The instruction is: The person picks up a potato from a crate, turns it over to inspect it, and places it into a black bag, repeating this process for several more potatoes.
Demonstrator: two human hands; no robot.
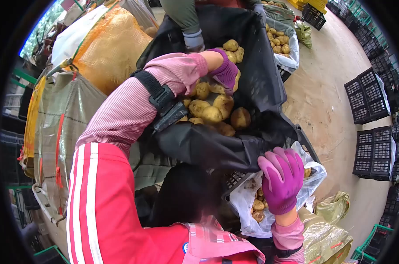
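Observation:
My left hand (226,75), in a purple glove, reaches down among the potatoes (212,114) in a black-lined trough (263,70). Its fingers curl down over a potato (217,87), and their tips are partly hidden. Closer to me, my right hand (282,180), also gloved in purple, is closed on the near edge of the black liner (208,147). Below that edge stands a crate with a white plastic liner (248,207), holding more potatoes (258,206). It sits just left of my right wrist.
Across the trough, another person's gloved hand (194,42) reaches in. Full sacks (113,48) crowd the left side. A lined crate of potatoes (278,42) stands beyond the trough's right side. Black crates (367,96) line the floor at right, and crumpled sacks (325,235) lie at lower right.

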